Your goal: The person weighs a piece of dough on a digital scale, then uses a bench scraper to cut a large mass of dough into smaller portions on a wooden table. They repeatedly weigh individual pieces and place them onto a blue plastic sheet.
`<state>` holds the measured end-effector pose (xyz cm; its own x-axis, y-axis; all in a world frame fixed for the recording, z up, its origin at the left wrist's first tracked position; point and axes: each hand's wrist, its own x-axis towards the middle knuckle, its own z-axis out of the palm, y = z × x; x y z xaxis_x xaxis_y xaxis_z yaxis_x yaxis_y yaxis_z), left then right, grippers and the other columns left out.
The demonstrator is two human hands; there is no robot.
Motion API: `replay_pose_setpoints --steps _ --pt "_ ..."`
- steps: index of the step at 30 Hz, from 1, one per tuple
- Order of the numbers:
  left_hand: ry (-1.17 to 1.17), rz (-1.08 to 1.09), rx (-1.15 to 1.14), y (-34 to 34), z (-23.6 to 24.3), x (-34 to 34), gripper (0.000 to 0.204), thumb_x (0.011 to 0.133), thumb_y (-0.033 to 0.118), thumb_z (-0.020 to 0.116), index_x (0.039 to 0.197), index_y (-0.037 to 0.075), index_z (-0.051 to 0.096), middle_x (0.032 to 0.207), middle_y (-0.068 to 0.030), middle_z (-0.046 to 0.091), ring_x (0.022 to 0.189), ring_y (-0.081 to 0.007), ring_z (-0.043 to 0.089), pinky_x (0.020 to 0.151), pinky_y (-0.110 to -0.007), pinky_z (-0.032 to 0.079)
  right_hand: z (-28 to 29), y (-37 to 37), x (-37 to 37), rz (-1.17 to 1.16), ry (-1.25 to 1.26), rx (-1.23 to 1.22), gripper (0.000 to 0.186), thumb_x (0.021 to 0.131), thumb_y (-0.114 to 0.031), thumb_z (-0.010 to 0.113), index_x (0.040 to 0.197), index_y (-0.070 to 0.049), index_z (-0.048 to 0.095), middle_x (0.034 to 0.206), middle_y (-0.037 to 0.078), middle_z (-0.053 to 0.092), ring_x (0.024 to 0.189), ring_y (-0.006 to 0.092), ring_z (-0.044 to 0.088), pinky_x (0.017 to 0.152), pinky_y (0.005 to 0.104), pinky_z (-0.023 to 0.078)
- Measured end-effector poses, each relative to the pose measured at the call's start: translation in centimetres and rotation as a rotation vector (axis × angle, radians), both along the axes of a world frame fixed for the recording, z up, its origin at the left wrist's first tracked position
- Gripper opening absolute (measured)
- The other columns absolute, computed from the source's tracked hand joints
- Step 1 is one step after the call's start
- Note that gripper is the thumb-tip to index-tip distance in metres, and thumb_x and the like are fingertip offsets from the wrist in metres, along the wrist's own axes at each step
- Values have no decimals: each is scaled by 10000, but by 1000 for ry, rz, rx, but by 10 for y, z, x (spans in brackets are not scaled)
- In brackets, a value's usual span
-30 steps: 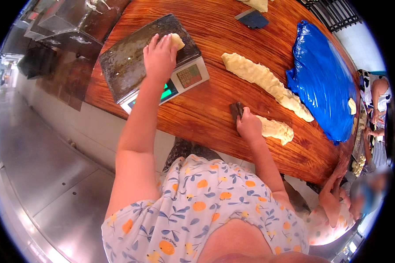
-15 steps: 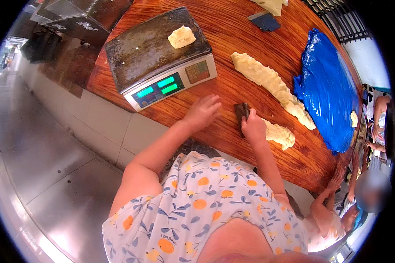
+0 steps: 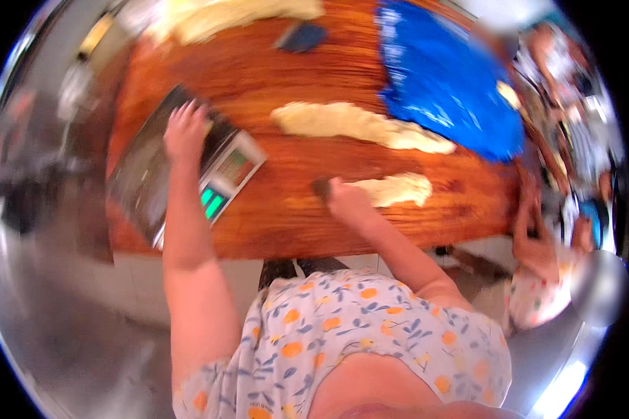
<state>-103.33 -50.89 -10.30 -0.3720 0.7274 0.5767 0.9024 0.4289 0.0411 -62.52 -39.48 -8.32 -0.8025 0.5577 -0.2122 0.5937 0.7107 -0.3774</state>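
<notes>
My left hand [image 3: 186, 133] reaches over the far end of the digital scale [image 3: 141, 183], fingers curled down around a small piece of dough [image 3: 208, 126], mostly hidden under it. Motion blurs the fingers. My right hand [image 3: 349, 201] is closed on a dark, flat dough scraper [image 3: 321, 188], held on edge against the table. Just right of that hand lies a short strip of dough [image 3: 402, 190], its left end partly behind my fingers. Farther off, a longer strip of dough [image 3: 356, 126] stretches across the wood.
Blue plastic sheeting [image 3: 447, 84] covers the table's [image 3: 272, 230] far right, with a small dough bit [image 3: 508, 94] on it. A dark blue flat piece [image 3: 302, 37] and a large dough slab [image 3: 251, 17] lie at the back. Other people [image 3: 548, 272] are along the right side.
My left hand has moved from in front of the scale onto the dough piece on its plate. The view has turned left; my right hand still grips the scraper by the short strip.
</notes>
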Motion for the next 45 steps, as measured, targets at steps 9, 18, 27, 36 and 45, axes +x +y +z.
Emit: replay_pose_setpoints --steps 9,18,27,36,45 --pt "-272 -232 4 3 57 38 541 927 297 638 1338 -30 510 1393 -279 469 1322 -421 410 1099 -467 333 9 6 8 -57 -34 -110 243 817 -137 571 997 -1 484 751 190 674 712 380 675 597 507 504" --pt "-1115 -107 361 -1 16 56 505 944 451 580 1264 61 558 1209 -121 621 1131 -276 592 1005 -412 423 6 0 28 -146 131 -231 226 820 -149 569 992 -8 530 766 194 668 737 394 663 632 516 499" --pt "-2494 -103 204 65 -8 273 375 997 453 479 1104 119 613 918 -55 653 741 -179 624 557 -302 518 16 -15 119 -323 203 -349 310 859 -263 593 1050 -26 537 749 213 652 721 426 643 634 529 500" --pt "-2697 -698 54 331 141 446 811 965 635 361 1513 54 221 1577 -145 259 1441 -322 268 1167 -516 215 -1 -48 197 -609 124 -356 361 868 -318 602 1068 -25 534 783 222 657 748 443 637 660 538 494" --pt "-1760 -968 -263 255 96 448 490 1029 326 464 1388 -7 478 1429 -137 486 1341 -221 434 1135 -381 298 2 -49 224 -767 113 -261 365 829 -324 633 1001 -14 548 763 242 653 737 429 654 657 528 524"
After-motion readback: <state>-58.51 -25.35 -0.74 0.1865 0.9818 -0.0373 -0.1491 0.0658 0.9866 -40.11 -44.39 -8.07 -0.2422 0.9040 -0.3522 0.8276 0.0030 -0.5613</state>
